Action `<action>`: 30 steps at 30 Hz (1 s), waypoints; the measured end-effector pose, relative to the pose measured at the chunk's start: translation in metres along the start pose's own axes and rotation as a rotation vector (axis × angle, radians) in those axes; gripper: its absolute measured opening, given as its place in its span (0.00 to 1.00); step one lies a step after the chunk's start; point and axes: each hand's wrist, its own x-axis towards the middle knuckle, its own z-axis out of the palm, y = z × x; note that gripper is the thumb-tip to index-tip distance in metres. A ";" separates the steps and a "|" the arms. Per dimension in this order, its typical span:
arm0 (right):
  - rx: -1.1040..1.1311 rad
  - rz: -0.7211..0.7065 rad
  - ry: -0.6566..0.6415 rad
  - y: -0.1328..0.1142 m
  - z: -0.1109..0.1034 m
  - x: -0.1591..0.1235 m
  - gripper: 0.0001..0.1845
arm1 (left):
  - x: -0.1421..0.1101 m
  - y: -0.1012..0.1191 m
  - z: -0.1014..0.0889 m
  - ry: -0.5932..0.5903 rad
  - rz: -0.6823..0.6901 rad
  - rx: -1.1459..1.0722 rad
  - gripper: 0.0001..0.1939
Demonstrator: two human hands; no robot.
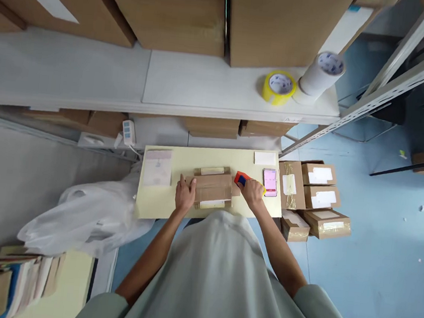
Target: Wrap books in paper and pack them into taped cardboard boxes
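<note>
A small cardboard box (212,188) lies on the pale yellow table in front of me, with flaps sticking out around its sides. Clear tape runs over part of its top. My left hand (185,194) grips the box's left end, its thumb on the cardboard. Just past the box's right end, my right hand (253,191) is closed around a red and blue tape dispenser (241,178), with a bit of yellow showing behind the fingers. The dispenser's front is close to the box's right edge; whether they touch I cannot tell.
On the table (177,208) lie a phone (269,182), a white card (265,158) and a clear packet (157,168). Taped boxes (292,186) stand at right, plastic bags (90,212) at left. Tape rolls (279,87) and large cartons sit on the shelf (204,86) ahead.
</note>
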 end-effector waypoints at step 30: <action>0.054 -0.445 0.765 -0.128 -0.235 0.076 0.28 | 0.061 0.193 -0.182 0.273 0.829 -0.339 0.17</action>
